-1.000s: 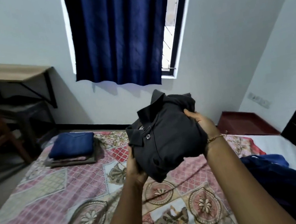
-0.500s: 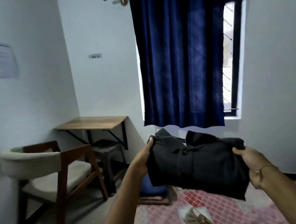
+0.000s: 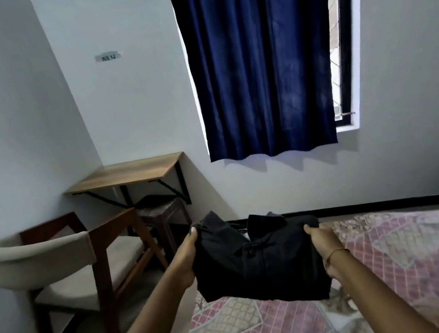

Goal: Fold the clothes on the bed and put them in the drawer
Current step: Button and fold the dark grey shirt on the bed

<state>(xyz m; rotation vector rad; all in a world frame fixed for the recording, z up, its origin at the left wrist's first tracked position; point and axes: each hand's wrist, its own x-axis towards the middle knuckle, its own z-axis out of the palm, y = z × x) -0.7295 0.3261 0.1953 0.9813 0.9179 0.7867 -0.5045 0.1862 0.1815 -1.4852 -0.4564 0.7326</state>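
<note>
- The left hand [image 3: 190,260] grips the left edge of the folded black shirt [image 3: 259,260]: its thumb lies on top near the collar, and the remaining fingers are hidden beneath the cloth, so I cannot tell how tightly they curl.
- The black shirt hangs in the air between the two hands, over the near-left corner of the bed [image 3: 401,267] and not touching the patterned cover as far as I can see.
- It is already folded into a compact rectangle, button placket facing up. The collar points away from the person, toward the wall beyond the bed, and the hem edge faces the person. Its long axis runs left to right, from one hand to the other, roughly level.
- The right hand [image 3: 323,242] holds the right edge of the shirt, thumb over the top and fingers underneath, with a thin bracelet at the wrist.
- Judging progress: this garment's folding looks finished, so what remains for it is to set it down or carry it to the drawer. No drawer is in view here, and nothing shows how many other clothes on the bed are folded or waiting, so the overall share done cannot be told from this view.
- Left of the bed stand a chair [image 3: 55,264] and a wooden desk [image 3: 127,171].
</note>
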